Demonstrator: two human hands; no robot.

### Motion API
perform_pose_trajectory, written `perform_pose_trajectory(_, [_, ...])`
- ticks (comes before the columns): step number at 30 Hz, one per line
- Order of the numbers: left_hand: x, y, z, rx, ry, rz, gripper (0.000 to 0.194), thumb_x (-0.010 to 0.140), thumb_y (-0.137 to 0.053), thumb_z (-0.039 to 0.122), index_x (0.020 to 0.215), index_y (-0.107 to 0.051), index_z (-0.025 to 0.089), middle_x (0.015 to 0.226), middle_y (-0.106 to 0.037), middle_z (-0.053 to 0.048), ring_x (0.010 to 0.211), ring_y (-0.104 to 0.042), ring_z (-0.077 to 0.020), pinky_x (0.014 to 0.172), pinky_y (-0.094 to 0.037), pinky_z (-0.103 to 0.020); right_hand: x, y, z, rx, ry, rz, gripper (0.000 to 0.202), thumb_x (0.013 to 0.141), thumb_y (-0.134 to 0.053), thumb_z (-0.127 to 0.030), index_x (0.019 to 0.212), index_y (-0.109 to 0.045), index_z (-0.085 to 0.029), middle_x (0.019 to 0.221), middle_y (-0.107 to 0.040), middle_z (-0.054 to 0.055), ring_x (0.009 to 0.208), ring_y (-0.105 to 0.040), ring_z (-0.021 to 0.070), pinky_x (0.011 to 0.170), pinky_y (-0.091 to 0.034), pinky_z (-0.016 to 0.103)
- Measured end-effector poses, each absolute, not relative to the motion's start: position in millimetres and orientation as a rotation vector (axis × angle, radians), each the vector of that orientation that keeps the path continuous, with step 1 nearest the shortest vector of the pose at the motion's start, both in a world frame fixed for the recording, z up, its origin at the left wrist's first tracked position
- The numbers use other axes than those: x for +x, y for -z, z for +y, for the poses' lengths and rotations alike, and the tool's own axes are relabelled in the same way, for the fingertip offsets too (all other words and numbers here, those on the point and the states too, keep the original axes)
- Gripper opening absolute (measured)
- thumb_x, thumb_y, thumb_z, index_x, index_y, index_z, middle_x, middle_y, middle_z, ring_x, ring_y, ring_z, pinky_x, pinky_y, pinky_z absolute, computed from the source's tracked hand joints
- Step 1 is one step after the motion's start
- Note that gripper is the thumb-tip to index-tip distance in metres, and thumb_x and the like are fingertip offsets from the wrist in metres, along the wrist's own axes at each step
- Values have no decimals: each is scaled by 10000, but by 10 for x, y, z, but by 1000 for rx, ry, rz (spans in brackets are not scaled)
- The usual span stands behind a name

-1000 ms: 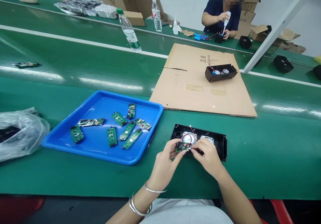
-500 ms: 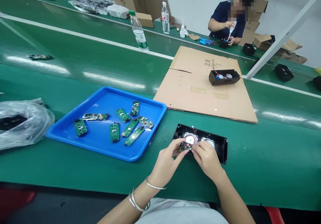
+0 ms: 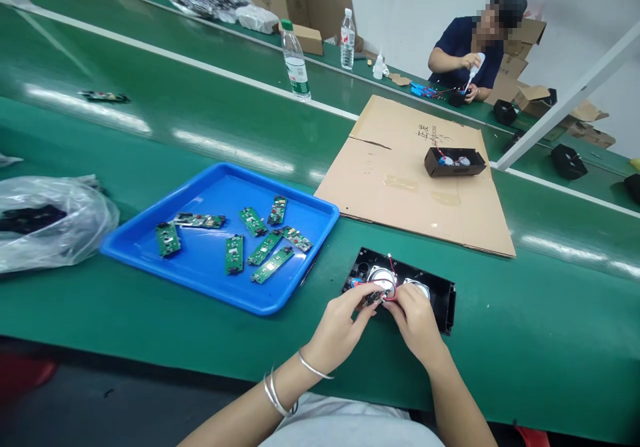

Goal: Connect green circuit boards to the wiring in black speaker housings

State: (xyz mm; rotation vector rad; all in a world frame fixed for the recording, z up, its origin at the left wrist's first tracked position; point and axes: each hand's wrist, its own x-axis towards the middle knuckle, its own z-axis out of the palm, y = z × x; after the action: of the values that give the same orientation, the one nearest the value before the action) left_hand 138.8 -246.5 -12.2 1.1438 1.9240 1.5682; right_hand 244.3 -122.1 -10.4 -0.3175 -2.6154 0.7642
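Note:
Over the near side of a black speaker housing (image 3: pixel 443 303), my left hand (image 3: pixel 343 320) pinches a small circuit board (image 3: pixel 371 298). My right hand (image 3: pixel 413 313) has its fingertips closed at the board's right end, beside a red and black wire (image 3: pixel 393 285); what lies between those fingertips is too small to tell. Two round silver speakers sit in the housing, the left one (image 3: pixel 383 277) just beyond my fingers and the right one (image 3: pixel 419 287) partly covered by my right hand.
Left of the housing is a blue tray (image 3: pixel 195 288) with several green boards. Beyond lies a cardboard sheet (image 3: pixel 370 167) bearing another speaker housing (image 3: pixel 455 167). A plastic bag (image 3: pixel 75 233), a bottle (image 3: pixel 296 67) and a slanted white post (image 3: pixel 570 100) stand around. A person (image 3: pixel 467 47) works across the table.
The board between my hands has tilted, showing more of its edge, and a blue connector now shows at the housing's left. The whole view has shifted slightly.

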Motion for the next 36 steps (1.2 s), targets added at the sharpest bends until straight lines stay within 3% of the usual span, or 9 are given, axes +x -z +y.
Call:
perform_pose_trajectory(3, [1383, 96, -2459, 1112, -1597, 1814, 231, 829, -443, 159, 1009, -580, 208, 985, -676, -45, 707, -662, -126, 633, -575, -227, 2433, 83, -1222, -336, -798, -2636, 217, 929, -371, -323, 935, -519, -164, 789, -551, 54, 708, -506, 174, 608, -421, 291])
perform_pose_trajectory(7, [1394, 65, -2448, 1064, -1614, 1789, 217, 822, -444, 164, 984, -582, 209, 937, -673, -37, 672, -653, -119, 564, -568, -203, 2412, 89, -1242, -302, -710, -2642, 267, 935, -346, -329, 795, -517, -179, 731, -529, 44, 664, -489, 172, 569, -401, 287])
perform_pose_trajectory(11, [1399, 34, -2424, 998, -1605, 1811, 194, 819, -449, 196, 958, -585, 212, 876, -660, -28, 607, -641, -111, 510, -559, -194, 2407, 104, -1248, -333, -643, -2612, 262, 934, -350, -309, 798, -532, -177, 705, -523, 39, 646, -486, 172, 565, -399, 290])
perform_pose_trajectory(17, [1336, -25, -2420, 770, -1608, 1817, 220, 758, -540, 269, 967, -547, 203, 847, -668, -15, 638, -659, -148, 537, -595, -255, 2355, 12, -1170, -530, -833, -2705, 201, 901, -432, -316, 1020, -522, -183, 1025, -567, 84, 809, -590, 166, 675, -473, 266])
perform_pose_trajectory(20, [1302, -40, -2457, 686, -1620, 1774, 209, 730, -570, 278, 922, -538, 202, 846, -663, -10, 725, -678, -178, 619, -612, -305, 2234, 26, -1159, -826, -609, -2759, 179, 897, -419, -236, 1045, -509, -193, 943, -634, 73, 784, -625, 192, 612, -464, 274])
perform_pose_trajectory(24, [1275, -44, -2501, 616, -1606, 1745, 228, 706, -602, 270, 907, -519, 203, 885, -667, -23, 735, -690, -188, 642, -613, -320, 2071, 114, -1131, -1050, -368, -2752, 34, 816, -534, -178, 846, -549, -188, 774, -646, 88, 599, -617, 214, 460, -367, 264])
perform_pose_trajectory(27, [1270, -39, -2504, 600, -1584, 1743, 240, 707, -602, 274, 914, -501, 204, 859, -683, -24, 724, -696, -194, 640, -611, -322, 2054, 138, -1079, -1036, -419, -2725, 105, 803, -509, -114, 760, -541, -204, 704, -644, 65, 584, -613, 201, 460, -351, 253])
perform_pose_trajectory(33, [1293, -15, -2453, 631, -1601, 1753, 236, 715, -591, 260, 919, -486, 203, 894, -693, -32, 742, -698, -190, 656, -606, -314, 2158, 113, -1049, -975, -598, -2684, 121, 802, -491, -124, 872, -549, -205, 842, -675, 76, 690, -632, 206, 513, -386, 258])
perform_pose_trajectory(36, [1298, -15, -2441, 625, -1601, 1762, 240, 710, -599, 267, 910, -485, 199, 895, -692, -39, 745, -699, -198, 666, -605, -328, 2152, 109, -1061, -959, -717, -2659, 155, 780, -506, -107, 893, -543, -206, 796, -677, 59, 658, -626, 203, 487, -375, 250])
